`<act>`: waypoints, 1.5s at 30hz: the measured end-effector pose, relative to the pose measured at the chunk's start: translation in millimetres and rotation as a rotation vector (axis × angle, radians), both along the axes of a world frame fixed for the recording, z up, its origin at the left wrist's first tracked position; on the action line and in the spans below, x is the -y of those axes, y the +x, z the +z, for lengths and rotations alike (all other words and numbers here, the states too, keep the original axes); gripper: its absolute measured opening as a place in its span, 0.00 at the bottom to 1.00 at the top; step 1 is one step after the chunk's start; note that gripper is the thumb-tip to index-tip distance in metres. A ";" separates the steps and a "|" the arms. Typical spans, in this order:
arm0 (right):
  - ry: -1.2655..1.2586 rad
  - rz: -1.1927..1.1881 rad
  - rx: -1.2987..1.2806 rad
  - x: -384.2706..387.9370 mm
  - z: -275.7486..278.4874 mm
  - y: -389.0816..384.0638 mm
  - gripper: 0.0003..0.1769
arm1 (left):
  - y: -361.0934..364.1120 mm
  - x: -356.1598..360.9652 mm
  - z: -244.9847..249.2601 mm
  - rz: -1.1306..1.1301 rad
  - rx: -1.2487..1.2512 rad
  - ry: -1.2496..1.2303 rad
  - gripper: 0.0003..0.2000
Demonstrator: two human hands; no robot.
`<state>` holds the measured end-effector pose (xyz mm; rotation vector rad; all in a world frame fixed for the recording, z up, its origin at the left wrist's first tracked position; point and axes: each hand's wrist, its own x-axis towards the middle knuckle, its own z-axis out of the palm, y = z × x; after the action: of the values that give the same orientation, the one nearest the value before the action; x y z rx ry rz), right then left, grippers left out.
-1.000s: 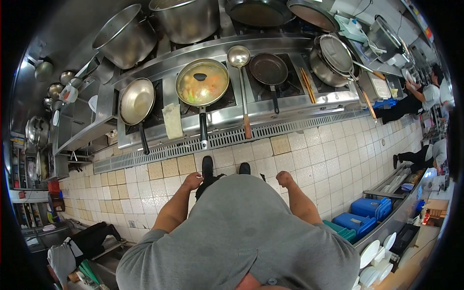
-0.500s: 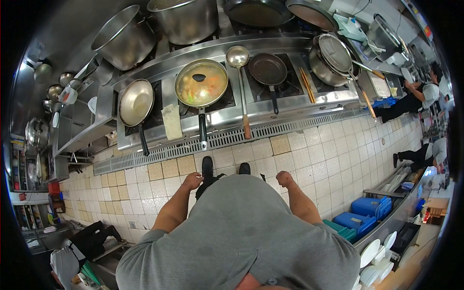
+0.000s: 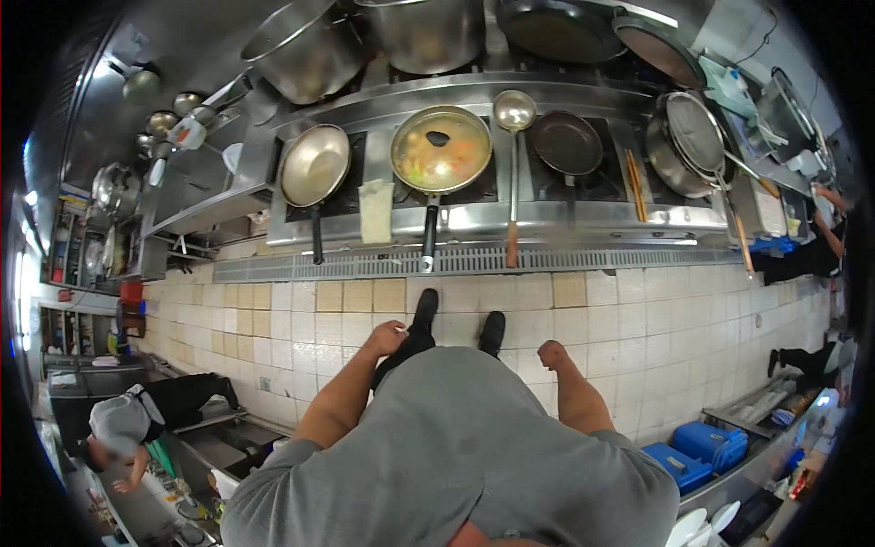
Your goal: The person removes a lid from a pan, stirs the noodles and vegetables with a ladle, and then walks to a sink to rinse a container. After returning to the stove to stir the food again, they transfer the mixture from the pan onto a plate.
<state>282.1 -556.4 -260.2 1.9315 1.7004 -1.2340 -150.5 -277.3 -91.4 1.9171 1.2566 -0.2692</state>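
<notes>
My left hand [image 3: 387, 338] hangs low over the floor beside my leg, its fingers curled. A small pale bit shows at its fingertips, too small to name. On the other side, my right hand [image 3: 550, 354] is closed in a loose fist, touching nothing. Both are well apart from the stove. Across from me on the burners sit a silver frying pan [image 3: 314, 166], a pan of soup under a glass lid [image 3: 441, 149] and a dark frying pan [image 3: 567, 144]. A folded cloth [image 3: 375, 211] and a long-handled ladle [image 3: 514, 173] lie between them.
Chopsticks [image 3: 635, 185] and a pot with strainers [image 3: 682, 150] stand at the right of the stove. Large stockpots [image 3: 424, 36] line the back. A floor grate [image 3: 556, 261] runs along the stove front. Blue bins [image 3: 711, 447] are behind right; co-workers are at both sides.
The stove has shifted right in view and now looks level as my body turns and steps. My feet have changed position. Both hands stay low and curled.
</notes>
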 end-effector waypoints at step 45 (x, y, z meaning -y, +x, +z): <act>-0.093 -0.277 -0.123 -144.9 139.5 -327.0 0.16 | -440.1 192.6 -99.6 0.540 0.044 -0.102 0.24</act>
<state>-44.9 -411.4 -120.7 2.1266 1.4349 -1.5299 -590.6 -469.9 -191.0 1.4234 1.6374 -0.0088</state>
